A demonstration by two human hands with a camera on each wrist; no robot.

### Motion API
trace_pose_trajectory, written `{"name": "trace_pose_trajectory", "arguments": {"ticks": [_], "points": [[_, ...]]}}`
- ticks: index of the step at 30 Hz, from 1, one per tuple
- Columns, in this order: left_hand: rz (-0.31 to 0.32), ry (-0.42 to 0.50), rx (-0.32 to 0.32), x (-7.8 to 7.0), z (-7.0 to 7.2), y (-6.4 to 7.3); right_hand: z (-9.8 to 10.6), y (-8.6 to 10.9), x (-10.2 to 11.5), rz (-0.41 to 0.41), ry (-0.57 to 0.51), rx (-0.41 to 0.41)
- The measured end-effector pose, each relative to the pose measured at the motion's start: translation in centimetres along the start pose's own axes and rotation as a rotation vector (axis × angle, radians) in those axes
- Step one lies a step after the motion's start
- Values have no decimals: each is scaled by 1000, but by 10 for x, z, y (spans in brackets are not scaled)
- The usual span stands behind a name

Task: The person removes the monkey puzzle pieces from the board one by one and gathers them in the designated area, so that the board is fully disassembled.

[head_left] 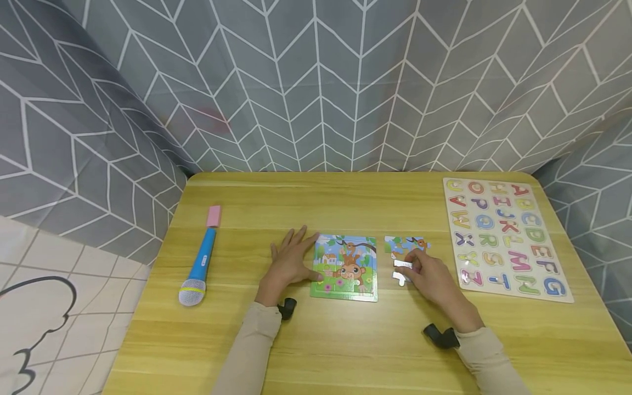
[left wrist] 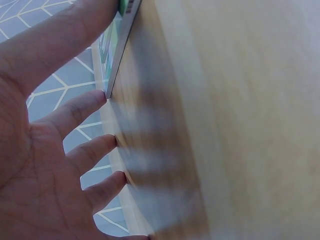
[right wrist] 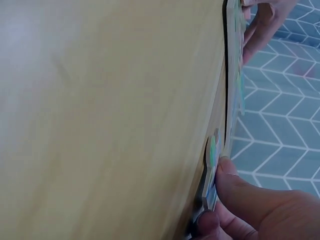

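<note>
A square jigsaw puzzle (head_left: 345,269) with a monkey picture lies on the table between the hands. Fingers spread, my left hand (head_left: 290,264) rests at its left side, the thumb over the lower left part and the index fingertip by the upper left corner. In the left wrist view, that index fingertip meets the board's edge (left wrist: 120,55). To the right of the board, my right hand (head_left: 430,277) pinches a puzzle piece (right wrist: 212,155) between thumb and fingers. More pieces (head_left: 399,244) with a monkey picture lie just beyond it, partly hidden by the fingers.
At the right stands out a pale alphabet board (head_left: 481,233) with colourful letters. On the left lie a blue toy microphone (head_left: 201,263) and a small pink block (head_left: 214,216). A grey patterned curtain (head_left: 336,99) hangs behind the wooden table (head_left: 345,345).
</note>
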State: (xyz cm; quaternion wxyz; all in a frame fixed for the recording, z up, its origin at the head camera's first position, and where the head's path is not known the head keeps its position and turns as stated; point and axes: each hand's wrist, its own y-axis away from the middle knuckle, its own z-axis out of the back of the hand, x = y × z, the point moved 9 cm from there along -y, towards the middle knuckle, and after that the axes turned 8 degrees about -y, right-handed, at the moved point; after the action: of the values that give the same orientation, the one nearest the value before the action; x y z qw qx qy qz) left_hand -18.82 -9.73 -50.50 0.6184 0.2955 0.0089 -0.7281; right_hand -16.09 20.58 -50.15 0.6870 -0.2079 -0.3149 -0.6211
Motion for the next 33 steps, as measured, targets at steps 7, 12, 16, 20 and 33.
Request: {"name": "trace_pose_trajectory", "arguments": {"ticks": [7,12,16,20,33], "points": [[-1,-4,-3,0,0,0,20,5,-8,0,-37,-21],[-1,0,-2,-1,0,0,44,6,-21,-43,-23,-26],[2,-5,0,0,0,0,61,1,-31,-48,14,-25],[10,-5,8,1,-1,0,71,-4,-42,-92,26,-10],[10,10,-1,1,-2,-1,77,-26,-59,-196,65,74]]}}
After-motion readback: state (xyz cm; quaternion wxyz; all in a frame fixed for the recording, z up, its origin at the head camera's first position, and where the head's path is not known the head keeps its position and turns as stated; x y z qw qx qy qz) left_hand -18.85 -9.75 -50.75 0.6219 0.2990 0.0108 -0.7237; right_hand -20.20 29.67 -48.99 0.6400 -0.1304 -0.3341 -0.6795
